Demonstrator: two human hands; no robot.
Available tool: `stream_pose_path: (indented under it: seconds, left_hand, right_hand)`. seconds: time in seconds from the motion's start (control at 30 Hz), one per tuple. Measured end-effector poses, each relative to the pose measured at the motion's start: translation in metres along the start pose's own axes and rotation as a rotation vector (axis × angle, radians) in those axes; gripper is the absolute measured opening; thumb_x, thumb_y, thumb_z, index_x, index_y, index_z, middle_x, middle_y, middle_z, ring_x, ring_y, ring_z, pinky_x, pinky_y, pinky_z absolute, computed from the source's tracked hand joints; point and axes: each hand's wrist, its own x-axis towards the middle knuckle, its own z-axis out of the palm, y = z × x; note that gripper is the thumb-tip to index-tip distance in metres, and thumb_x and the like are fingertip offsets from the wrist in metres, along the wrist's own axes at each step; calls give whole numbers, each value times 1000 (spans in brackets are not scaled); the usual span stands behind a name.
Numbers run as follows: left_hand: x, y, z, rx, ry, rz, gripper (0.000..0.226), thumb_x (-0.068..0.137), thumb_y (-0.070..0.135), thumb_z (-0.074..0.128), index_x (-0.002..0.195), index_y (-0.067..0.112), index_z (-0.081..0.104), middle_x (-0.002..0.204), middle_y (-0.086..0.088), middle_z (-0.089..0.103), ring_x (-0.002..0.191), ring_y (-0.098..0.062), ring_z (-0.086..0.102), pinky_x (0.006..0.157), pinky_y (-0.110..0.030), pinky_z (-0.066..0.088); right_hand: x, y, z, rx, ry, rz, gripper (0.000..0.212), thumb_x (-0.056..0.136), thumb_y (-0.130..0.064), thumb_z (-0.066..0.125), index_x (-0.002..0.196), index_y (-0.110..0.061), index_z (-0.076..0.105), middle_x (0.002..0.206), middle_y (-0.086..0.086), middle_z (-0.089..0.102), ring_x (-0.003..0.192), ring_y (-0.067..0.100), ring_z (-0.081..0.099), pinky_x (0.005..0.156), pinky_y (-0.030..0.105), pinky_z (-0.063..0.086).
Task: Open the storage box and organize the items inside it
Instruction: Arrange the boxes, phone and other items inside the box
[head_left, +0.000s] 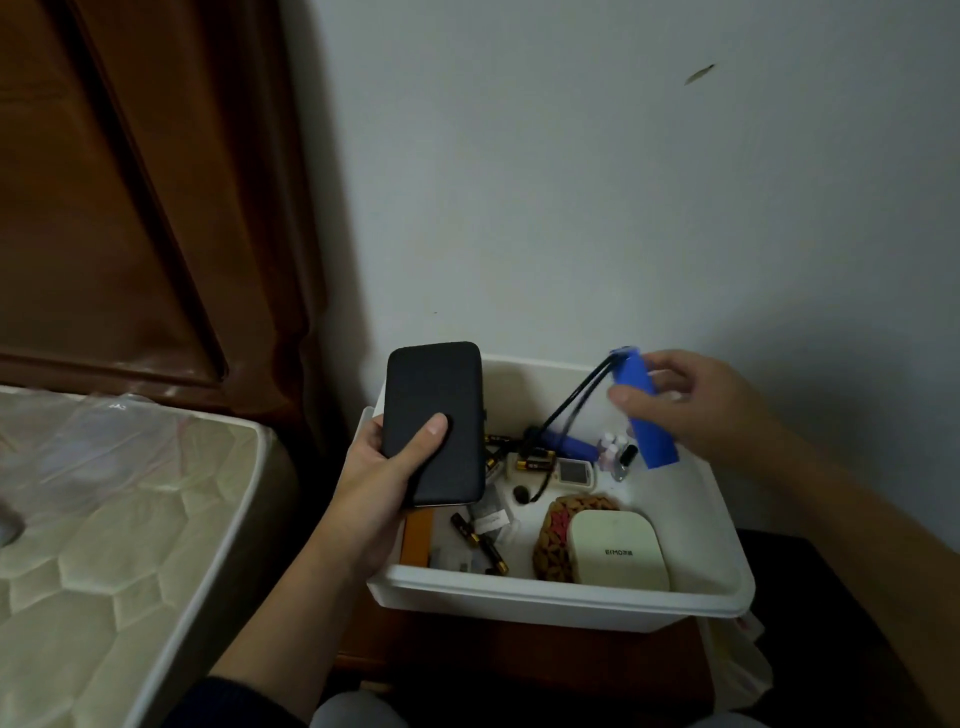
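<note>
The white storage box (561, 597) stands open on a low wooden stand by the wall. My left hand (384, 467) grips a flat black case (434, 421) over the box's left side. My right hand (696, 405) holds a blue cylinder (644, 410) tilted above the box's back right, with a black looped cord (576, 400) hanging from its top end. Inside lie several batteries (480, 543), a cream rounded device (615, 551), a patterned brown pouch (553, 540), an orange item (417, 535), small bottles (613, 452) and a small white gadget (574, 473).
A mattress (104, 519) in plastic wrap lies to the left, close to the box. A dark wooden headboard (130, 197) rises behind it. The pale wall (623, 182) is directly behind the box. A dark surface (810, 587) sits to the right.
</note>
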Motion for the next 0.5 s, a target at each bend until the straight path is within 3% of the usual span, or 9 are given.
stream_pose_path:
  seconds: [0.1, 0.17, 0.33, 0.5]
  left_hand:
    - [1, 0, 0, -14, 9, -5, 61, 81, 24, 82, 137, 14, 58, 124, -11, 76, 111, -29, 76, 83, -42, 66]
    - [1, 0, 0, -7, 11, -7, 62, 81, 25, 82, 137, 15, 58, 124, -11, 76, 111, -29, 76, 88, -45, 64]
    - [1, -1, -1, 9, 8, -8, 64, 81, 26, 83, 139, 15, 57, 122, -9, 77, 110, -28, 76, 87, -45, 64]
    - [2, -1, -1, 1, 4, -10, 64, 80, 27, 83, 138, 15, 58, 124, -9, 76, 112, -28, 76, 84, -42, 65]
  right_hand:
    - [8, 24, -6, 278, -82, 285, 41, 87, -51, 71, 109, -16, 75, 92, 6, 81, 77, 27, 80, 63, 40, 66]
    - [10, 37, -8, 378, -219, 408, 39, 89, -28, 76, 118, -3, 72, 100, 18, 80, 83, 35, 79, 69, 48, 67]
    - [7, 57, -5, 346, -687, 555, 62, 87, -32, 87, 134, 1, 61, 124, 24, 73, 95, 43, 75, 77, 49, 62]
    - [8, 60, 5, 215, -883, 599, 61, 88, -35, 87, 134, -3, 63, 131, 25, 70, 106, 43, 74, 84, 50, 62]
